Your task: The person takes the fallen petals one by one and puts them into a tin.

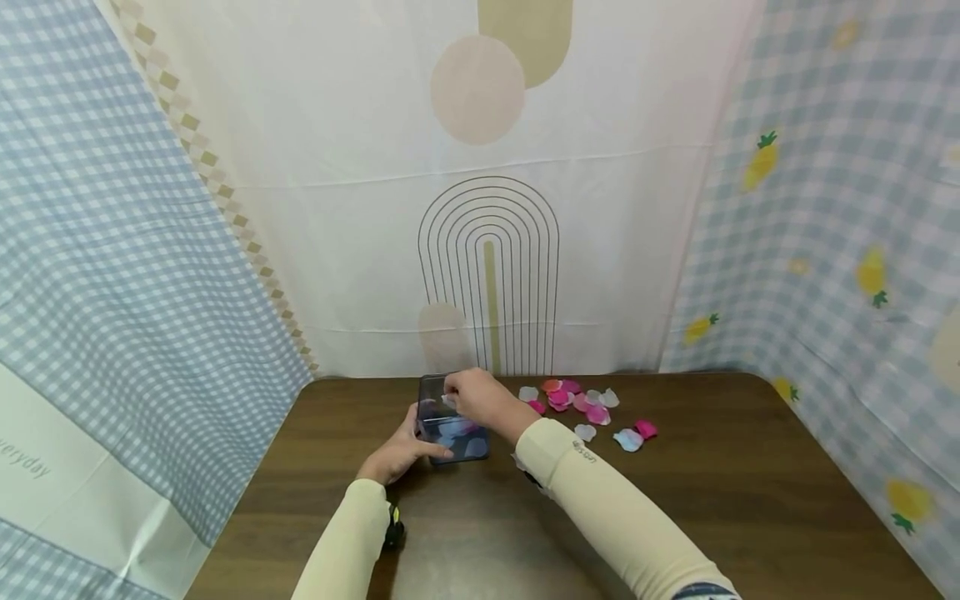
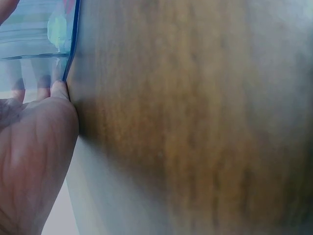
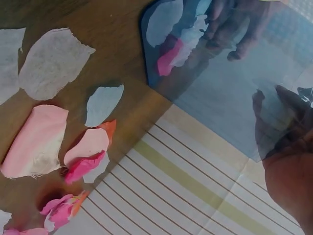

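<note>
Near the back edge of the tabletop (image 1: 750, 500), the left hand (image 1: 401, 450) grips the clear box (image 1: 472, 442), thumb across its near side. At the opening, the right hand (image 1: 480, 400) seems to pinch a pale petal (image 1: 448, 401), partly hidden. Loose petals (image 1: 558, 397) lie rightward along that edge; they look feather-light and soft, best lifted by their rims; the box, stiff and slick, by its sides.

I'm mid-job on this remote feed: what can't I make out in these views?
Petals in the box: count unclear in the head view, too small and overlapping.
Right grip: exact hold on the pale petal too small in the head view, dark through the box in the right wrist view.
Left grip: far side hidden by the box in the head view.
Box outline: cut off by the left wrist view's top and left edges.
</note>
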Motion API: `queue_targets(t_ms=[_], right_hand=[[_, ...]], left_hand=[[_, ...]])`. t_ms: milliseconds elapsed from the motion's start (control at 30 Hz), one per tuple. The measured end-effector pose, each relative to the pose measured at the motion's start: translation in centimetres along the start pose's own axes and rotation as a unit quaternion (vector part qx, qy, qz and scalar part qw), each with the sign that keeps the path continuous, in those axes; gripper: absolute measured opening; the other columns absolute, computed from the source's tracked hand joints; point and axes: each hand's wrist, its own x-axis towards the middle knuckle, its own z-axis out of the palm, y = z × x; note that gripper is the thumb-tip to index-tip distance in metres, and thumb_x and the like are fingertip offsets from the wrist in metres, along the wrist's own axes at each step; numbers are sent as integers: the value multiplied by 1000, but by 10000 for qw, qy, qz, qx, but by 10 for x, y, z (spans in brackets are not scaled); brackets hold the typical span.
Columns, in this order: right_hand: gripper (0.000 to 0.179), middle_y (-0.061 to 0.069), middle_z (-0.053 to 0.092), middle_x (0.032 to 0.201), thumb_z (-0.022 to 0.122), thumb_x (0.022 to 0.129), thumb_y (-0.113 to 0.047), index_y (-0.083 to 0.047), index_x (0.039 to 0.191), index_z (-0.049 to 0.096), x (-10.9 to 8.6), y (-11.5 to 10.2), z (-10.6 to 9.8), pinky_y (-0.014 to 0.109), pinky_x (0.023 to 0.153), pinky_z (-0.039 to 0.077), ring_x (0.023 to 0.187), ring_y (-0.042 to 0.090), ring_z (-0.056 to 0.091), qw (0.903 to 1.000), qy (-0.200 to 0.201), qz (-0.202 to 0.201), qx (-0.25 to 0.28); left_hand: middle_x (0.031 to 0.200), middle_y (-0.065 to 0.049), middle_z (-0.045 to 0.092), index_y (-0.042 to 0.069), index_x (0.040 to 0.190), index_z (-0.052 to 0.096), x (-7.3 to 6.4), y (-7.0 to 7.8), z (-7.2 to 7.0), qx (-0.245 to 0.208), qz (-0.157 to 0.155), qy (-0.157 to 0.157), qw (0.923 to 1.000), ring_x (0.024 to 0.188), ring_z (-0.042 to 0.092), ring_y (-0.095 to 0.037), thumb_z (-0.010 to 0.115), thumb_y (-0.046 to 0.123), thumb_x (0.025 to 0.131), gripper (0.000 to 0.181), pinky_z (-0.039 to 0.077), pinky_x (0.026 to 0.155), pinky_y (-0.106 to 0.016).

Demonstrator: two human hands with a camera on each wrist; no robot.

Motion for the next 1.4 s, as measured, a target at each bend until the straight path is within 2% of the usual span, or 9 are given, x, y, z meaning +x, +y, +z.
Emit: queue_targets(t_ms=[233,667,867,1167,1400], right_hand=[[15,4,79,112,63,108,-19,-13,114,75,3,-2,-1,30,79,59,92,15,71,9994,-217,255,-65],[15,4,79,111,64,108,-21,-13,114,75,4,-1,0,28,76,58,87,13,68,9992,-282,300,4],[16,2,80,111,65,107,-23,-14,114,76,4,-3,0,30,79,59,89,13,70,9993,-215,288,-105],[19,2,79,115,64,108,-24,-15,118,76,5,-3,0,31,82,59,92,13,69,9989,-354,289,-134],[24,5,78,128,64,107,-18,-14,127,76,5,-4,0,39,100,61,115,21,73,9984,-432,324,-145]], left_hand=[[158,-18,46,21,159,19,0,1,0,-20,21,-55,10000,141,53,-33,87,5,83,103,50,106,-28],[156,-19,47,22,160,19,-2,3,1,6,-45,-34,10000,137,55,-32,88,5,83,104,52,103,-27],[157,-18,46,20,160,19,-1,2,0,-40,-8,-18,10000,139,54,-32,88,3,83,105,51,103,-26],[156,-17,47,20,159,20,0,1,0,22,7,-6,10000,139,54,-32,88,3,82,104,50,103,-26],[156,-17,48,21,159,21,0,1,-1,34,0,5,10000,136,55,-30,89,5,82,104,50,103,-25]])
